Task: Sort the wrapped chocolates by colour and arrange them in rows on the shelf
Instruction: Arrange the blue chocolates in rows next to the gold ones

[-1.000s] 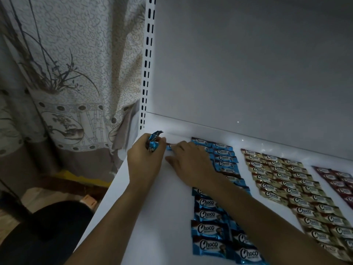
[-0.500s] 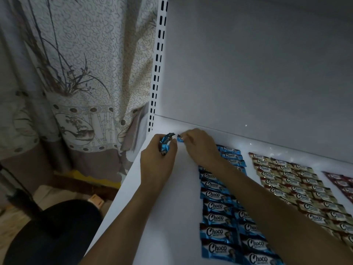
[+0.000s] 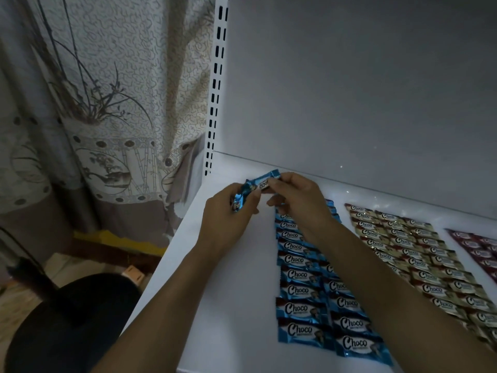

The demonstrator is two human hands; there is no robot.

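Note:
On the white shelf (image 3: 236,305) lie rows of blue Choco chocolates (image 3: 298,292), then gold ones (image 3: 408,251) and red ones (image 3: 481,249) further right. My left hand (image 3: 228,222) grips a small bunch of blue chocolates (image 3: 239,200) above the shelf's back left part. My right hand (image 3: 295,200) pinches a single blue chocolate (image 3: 265,180) at the top of that bunch, lifted off the shelf. My right forearm covers part of the blue rows.
A slotted white upright (image 3: 215,84) stands at the shelf's left edge, and the grey back panel (image 3: 349,90) rises behind. A patterned curtain (image 3: 107,103) hangs to the left. A dark round seat (image 3: 67,319) sits below left.
My right hand left the far end of the blue rows and now pinches a blue chocolate at my left hand's bunch. Both hands have risen slightly off the shelf.

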